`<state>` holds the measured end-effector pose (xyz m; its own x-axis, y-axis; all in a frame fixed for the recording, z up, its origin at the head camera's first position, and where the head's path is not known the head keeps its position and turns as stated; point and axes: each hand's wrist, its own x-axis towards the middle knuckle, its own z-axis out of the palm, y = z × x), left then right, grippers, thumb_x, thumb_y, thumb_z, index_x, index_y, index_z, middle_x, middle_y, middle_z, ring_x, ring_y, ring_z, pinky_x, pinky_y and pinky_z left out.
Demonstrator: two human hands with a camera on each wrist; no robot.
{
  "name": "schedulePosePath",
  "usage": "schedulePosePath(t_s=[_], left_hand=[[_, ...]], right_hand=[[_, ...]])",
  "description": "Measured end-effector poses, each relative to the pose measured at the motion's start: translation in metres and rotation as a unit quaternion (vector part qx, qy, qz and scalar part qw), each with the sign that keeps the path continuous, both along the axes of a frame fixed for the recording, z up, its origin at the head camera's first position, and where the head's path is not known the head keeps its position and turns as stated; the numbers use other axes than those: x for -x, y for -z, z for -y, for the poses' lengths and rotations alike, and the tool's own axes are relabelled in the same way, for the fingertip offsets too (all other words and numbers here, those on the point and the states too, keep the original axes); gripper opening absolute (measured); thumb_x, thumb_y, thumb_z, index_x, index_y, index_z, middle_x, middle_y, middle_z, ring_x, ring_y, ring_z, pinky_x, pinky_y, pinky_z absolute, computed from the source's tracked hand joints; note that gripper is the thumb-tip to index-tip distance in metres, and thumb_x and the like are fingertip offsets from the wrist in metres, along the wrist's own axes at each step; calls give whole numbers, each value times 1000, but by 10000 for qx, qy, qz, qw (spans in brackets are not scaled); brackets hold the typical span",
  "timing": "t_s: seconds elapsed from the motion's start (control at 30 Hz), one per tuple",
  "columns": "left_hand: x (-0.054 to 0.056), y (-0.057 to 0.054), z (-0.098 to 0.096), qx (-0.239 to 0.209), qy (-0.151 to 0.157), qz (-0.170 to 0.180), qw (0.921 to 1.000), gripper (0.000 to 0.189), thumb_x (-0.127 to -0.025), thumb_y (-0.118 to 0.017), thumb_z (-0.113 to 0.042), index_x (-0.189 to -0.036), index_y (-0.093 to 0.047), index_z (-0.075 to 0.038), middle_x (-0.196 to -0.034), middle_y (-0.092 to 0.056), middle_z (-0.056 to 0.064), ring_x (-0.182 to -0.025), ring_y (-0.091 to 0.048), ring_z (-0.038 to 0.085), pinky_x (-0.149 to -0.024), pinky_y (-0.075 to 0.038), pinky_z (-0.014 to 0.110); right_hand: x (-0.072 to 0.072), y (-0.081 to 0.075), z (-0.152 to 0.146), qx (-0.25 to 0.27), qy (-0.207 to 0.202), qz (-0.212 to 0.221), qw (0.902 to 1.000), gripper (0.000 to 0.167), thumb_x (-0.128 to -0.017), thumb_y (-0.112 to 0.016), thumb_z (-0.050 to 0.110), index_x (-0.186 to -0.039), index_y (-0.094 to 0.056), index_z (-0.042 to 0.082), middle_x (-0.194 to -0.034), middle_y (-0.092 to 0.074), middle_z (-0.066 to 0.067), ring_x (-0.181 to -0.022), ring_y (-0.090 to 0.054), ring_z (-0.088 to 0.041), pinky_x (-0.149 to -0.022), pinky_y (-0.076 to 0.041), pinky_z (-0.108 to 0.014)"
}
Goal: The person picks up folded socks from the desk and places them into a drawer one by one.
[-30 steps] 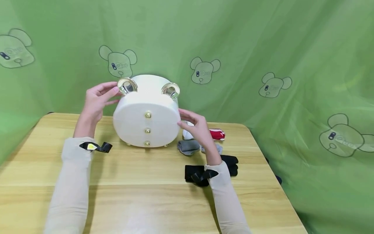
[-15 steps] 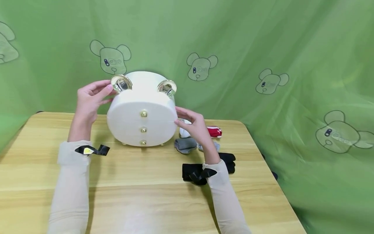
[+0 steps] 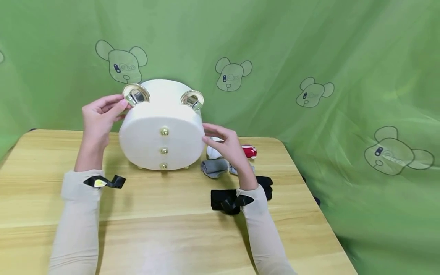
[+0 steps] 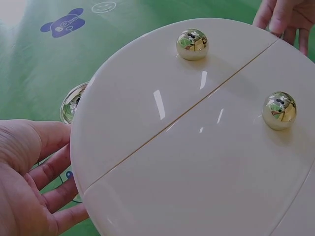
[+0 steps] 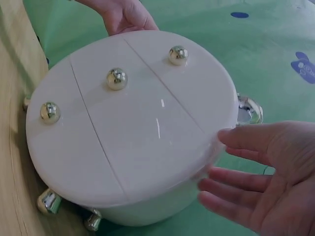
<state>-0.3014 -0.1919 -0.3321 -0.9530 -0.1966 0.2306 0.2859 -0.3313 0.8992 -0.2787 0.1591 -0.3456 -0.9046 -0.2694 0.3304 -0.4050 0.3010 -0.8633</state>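
Note:
A white oval drawer box with gold knobs and two gold ear-like rings stands on short gold feet at the back of the table. At its left side my left hand has its thumb beside the gold ring and its fingers reaching along the wall. My right hand is at the opposite side, thumb tip at the front edge and the other fingers loosely extended along the wall. The right wrist view shows that thumb at the rim. All the drawer fronts sit flush, with thin seams between them.
Rolled grey socks, a white roll and a red-and-white roll lie right of the box. Folded black socks lie nearer, partly under the right wrist in view. A green curtain hangs behind the wooden table.
The head view has turned, so the whole scene sits further left and slightly higher. Both hands stay at the box's sides, with their places on it much the same.

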Motion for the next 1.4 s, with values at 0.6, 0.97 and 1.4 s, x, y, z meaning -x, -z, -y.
schedulePosePath(t_s=[0.6,0.97,1.4], left_hand=[[5,2,-4,382,20,20,9993,29,-86,-83,-15,-113,-75,-8,-92,-79,-3,-87,-74,10,-80,-66,20],[13,4,-20,268,80,-103,9996,27,-87,-82,-13,-111,-75,-6,-90,-79,-2,-85,-74,11,-79,-66,21],[11,7,-21,351,26,-223,9991,23,-88,-81,-13,-110,-76,-7,-89,-79,-3,-83,-75,10,-76,-66,20]], right_hand=[[-23,-23,60,1539,-1545,2915,9314,42,-110,-47,24,-136,-55,-8,-98,-77,-5,-86,-76,-17,-80,-68,-31],[-13,-19,84,3608,-1538,4796,7850,40,-111,-42,30,-108,-70,2,-100,-78,-12,-91,-76,-18,-85,-66,-25],[-31,-24,85,3267,-1610,4866,7941,46,-112,-38,30,-99,-75,7,-90,-78,-8,-81,-76,-15,-78,-66,-22]])
